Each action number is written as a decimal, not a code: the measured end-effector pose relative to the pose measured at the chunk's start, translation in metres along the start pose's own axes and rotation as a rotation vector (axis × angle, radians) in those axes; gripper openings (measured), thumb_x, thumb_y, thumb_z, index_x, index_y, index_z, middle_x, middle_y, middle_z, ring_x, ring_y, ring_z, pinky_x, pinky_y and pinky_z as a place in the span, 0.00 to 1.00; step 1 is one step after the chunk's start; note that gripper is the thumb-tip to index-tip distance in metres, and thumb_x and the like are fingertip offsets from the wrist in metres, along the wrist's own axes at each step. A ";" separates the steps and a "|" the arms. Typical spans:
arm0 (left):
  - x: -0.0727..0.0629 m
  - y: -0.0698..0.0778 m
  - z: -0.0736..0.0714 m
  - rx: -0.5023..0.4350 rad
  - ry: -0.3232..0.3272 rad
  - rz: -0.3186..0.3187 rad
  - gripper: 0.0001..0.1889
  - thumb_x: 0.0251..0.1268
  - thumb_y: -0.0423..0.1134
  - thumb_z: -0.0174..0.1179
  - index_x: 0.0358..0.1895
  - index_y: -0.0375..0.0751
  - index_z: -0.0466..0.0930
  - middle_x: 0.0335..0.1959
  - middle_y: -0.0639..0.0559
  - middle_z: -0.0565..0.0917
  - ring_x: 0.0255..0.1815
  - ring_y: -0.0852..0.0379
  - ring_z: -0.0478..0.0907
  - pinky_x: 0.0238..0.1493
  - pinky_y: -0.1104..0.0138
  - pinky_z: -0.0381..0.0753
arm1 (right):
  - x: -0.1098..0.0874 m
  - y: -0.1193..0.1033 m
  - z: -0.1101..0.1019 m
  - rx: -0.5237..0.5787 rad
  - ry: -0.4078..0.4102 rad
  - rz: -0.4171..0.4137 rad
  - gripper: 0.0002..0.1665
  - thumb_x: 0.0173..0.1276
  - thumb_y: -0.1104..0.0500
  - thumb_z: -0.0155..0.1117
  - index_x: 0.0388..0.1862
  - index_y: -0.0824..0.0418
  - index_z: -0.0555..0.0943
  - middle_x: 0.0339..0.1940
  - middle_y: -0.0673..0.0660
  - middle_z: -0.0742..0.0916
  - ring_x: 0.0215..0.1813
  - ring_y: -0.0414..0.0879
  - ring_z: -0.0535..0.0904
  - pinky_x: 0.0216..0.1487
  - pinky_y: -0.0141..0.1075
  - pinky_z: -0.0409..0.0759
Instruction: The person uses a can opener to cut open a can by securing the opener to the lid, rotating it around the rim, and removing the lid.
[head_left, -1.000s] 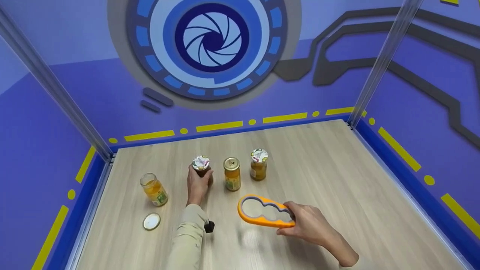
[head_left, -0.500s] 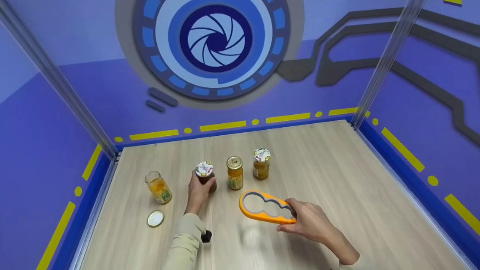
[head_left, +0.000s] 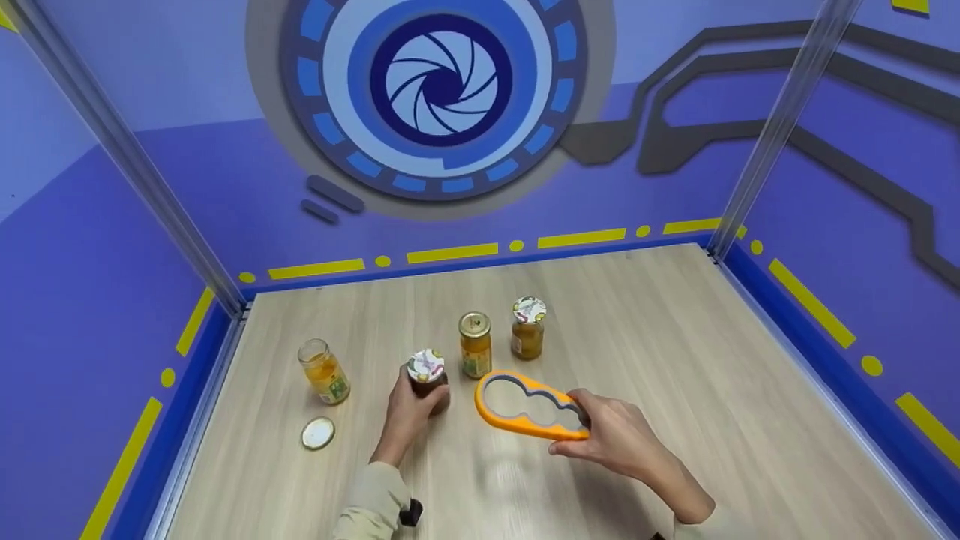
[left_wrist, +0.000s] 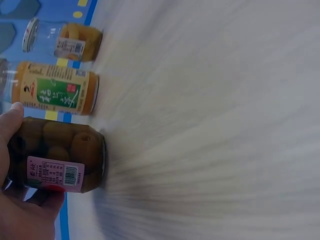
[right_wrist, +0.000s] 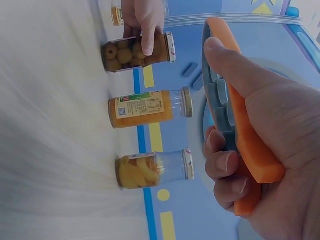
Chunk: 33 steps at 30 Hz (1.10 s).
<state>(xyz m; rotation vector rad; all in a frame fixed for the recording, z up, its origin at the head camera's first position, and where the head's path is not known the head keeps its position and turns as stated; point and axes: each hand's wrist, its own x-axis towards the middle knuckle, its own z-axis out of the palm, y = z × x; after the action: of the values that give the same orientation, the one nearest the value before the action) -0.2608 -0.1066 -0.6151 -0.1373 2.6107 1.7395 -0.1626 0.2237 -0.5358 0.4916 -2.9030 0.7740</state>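
My left hand [head_left: 409, 412] grips a jar of dark round fruit [left_wrist: 60, 150] by its side; its patterned white lid [head_left: 427, 365] faces up. A pink label with a barcode shows on this jar in the left wrist view. My right hand [head_left: 619, 435] holds an orange jar opener [head_left: 525, 431] by one end, above the table. Grey scalloped edges line the opener's inside, and nothing sits in it. Just behind the opener stands a gold-lidded jar of orange fruit [head_left: 475, 349]. To its right is a jar of yellow fruit [head_left: 528, 337] with a patterned lid.
An uncovered glass jar [head_left: 326, 379] with orange contents stands at the left of the wooden table [head_left: 637, 322]. Its loose lid [head_left: 318, 433] lies on the tabletop in front of it. Purple-blue panels [head_left: 187, 195] with metal corner posts close off the back and sides.
My left hand has brought the dark fruit jar nearer to me and a little to the right. The right hand keeps its hold on the jar opener, nearly still. The head view has shifted slightly.
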 end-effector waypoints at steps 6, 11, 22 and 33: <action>-0.018 0.001 0.003 -0.026 -0.054 0.002 0.42 0.66 0.42 0.73 0.76 0.32 0.59 0.72 0.34 0.70 0.75 0.39 0.66 0.74 0.44 0.64 | 0.004 -0.002 -0.001 -0.004 0.014 -0.006 0.51 0.46 0.17 0.69 0.53 0.55 0.81 0.24 0.39 0.74 0.26 0.34 0.68 0.27 0.30 0.68; -0.033 0.002 0.006 -0.027 -0.097 0.019 0.44 0.64 0.43 0.74 0.77 0.32 0.59 0.72 0.34 0.70 0.75 0.39 0.66 0.74 0.44 0.64 | 0.005 -0.002 -0.001 0.010 0.034 -0.040 0.49 0.47 0.19 0.70 0.52 0.55 0.82 0.24 0.39 0.73 0.25 0.34 0.68 0.26 0.30 0.68; -0.058 0.007 0.024 -0.010 -0.178 0.105 0.38 0.62 0.42 0.75 0.71 0.36 0.66 0.67 0.40 0.76 0.69 0.42 0.72 0.72 0.46 0.68 | 0.008 -0.005 0.000 0.009 0.028 -0.053 0.49 0.48 0.19 0.70 0.53 0.56 0.82 0.24 0.40 0.73 0.25 0.34 0.67 0.25 0.30 0.67; -0.075 0.021 0.046 -0.063 -0.293 0.043 0.43 0.62 0.47 0.75 0.75 0.38 0.62 0.69 0.41 0.74 0.72 0.43 0.69 0.74 0.45 0.65 | 0.014 -0.013 0.001 -0.010 -0.004 -0.034 0.54 0.47 0.18 0.70 0.58 0.58 0.81 0.29 0.42 0.78 0.28 0.37 0.69 0.27 0.32 0.67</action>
<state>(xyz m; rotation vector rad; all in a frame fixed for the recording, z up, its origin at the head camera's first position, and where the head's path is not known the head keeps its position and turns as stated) -0.1902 -0.0506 -0.6102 0.1629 2.3688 1.7064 -0.1711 0.2086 -0.5285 0.5403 -2.8926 0.7547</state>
